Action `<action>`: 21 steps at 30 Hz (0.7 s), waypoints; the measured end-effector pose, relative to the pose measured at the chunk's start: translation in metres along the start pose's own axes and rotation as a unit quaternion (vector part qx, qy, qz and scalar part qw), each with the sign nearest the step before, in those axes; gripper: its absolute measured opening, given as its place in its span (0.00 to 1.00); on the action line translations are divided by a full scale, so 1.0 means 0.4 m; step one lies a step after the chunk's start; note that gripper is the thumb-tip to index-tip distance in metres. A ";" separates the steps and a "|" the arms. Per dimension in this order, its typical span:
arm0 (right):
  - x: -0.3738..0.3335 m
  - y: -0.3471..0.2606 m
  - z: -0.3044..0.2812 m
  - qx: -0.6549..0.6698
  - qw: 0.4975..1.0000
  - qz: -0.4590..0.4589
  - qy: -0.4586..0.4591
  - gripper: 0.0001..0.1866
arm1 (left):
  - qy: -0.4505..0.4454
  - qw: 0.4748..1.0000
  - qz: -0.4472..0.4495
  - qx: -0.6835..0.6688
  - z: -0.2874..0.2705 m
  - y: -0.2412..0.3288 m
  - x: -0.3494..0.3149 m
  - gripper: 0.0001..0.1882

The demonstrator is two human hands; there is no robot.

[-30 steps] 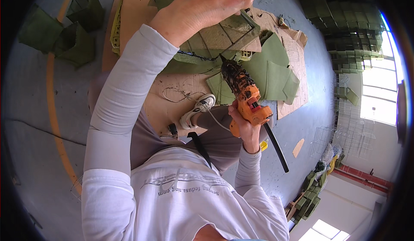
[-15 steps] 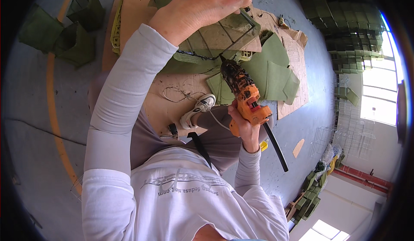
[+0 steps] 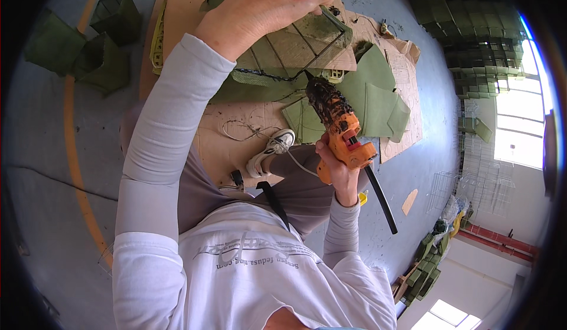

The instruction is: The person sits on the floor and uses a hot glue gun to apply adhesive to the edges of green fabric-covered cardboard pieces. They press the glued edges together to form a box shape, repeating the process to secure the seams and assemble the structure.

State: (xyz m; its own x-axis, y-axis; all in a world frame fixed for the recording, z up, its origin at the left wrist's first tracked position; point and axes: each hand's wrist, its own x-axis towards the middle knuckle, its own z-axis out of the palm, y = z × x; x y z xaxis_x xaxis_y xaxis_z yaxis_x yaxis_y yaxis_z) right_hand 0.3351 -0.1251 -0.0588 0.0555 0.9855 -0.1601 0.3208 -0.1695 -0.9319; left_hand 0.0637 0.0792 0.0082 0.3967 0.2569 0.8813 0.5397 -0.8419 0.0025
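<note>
My right hand (image 3: pixel 341 173) is wrapped round the handle of an orange glue gun (image 3: pixel 348 147), whose barrel is caked with dark glue. A black glue stick (image 3: pixel 383 203) juts from its rear. The nozzle points up at the near corner of a dark wire frame (image 3: pixel 319 55), touching it or almost so. Green mesh-like sheet (image 3: pixel 254 77) lies against this frame, with black glue along its near edge. At the top of the view my left hand (image 3: pixel 271 5) is closed, its fingertips pinching the frame's far edge; part of the frame is hidden behind that hand and forearm.
Cut green sheets (image 3: pixel 378 99) lie on cardboard (image 3: pixel 407 79) to the right. Green box-shaped containers (image 3: pixel 100 64) stand on the floor at left. A pale cord (image 3: pixel 245 130) loops near my shoe (image 3: pixel 274 147). Stacked green containers (image 3: pixel 455 34) and wire racks (image 3: pixel 478 173) stand farther right.
My left hand has shifted slightly left and down with the frame. The glue gun in my right hand has moved slightly right, its nozzle staying by the frame's corner.
</note>
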 end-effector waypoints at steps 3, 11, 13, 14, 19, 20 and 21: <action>0.006 -0.001 -0.001 -0.014 1.000 -0.016 0.005 0.11 | -0.005 1.000 -0.003 -0.002 0.004 -0.002 -0.003 0.10; 0.007 0.008 -0.001 -0.046 0.997 -0.054 0.011 0.12 | -0.036 0.999 -0.007 0.031 0.009 -0.006 -0.004 0.11; 0.004 -0.004 0.005 -0.010 0.999 -0.020 0.025 0.12 | -0.032 0.999 -0.011 0.007 0.011 -0.011 -0.005 0.11; 0.005 0.005 -0.001 -0.047 0.997 -0.055 0.016 0.12 | -0.029 0.999 -0.012 -0.005 0.011 -0.012 -0.002 0.12; 0.008 0.032 -0.011 -0.121 0.984 -0.131 0.002 0.11 | -0.004 1.000 -0.002 -0.003 0.010 -0.016 -0.008 0.13; 0.008 0.033 -0.010 -0.123 0.983 -0.134 0.004 0.11 | -0.016 1.000 -0.004 0.005 0.010 -0.017 -0.008 0.13; 0.009 0.034 -0.010 -0.130 0.982 -0.139 0.005 0.11 | -0.008 1.000 -0.003 0.001 0.011 -0.017 -0.009 0.13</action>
State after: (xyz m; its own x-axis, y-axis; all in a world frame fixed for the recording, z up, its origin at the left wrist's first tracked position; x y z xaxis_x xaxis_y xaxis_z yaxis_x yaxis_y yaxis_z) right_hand 0.3436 -0.1237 -0.0706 -0.0588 0.9939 0.0931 0.5554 0.1101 -0.8243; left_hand 0.0619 0.0858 0.0031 0.4057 0.2701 0.8732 0.5432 -0.8395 0.0073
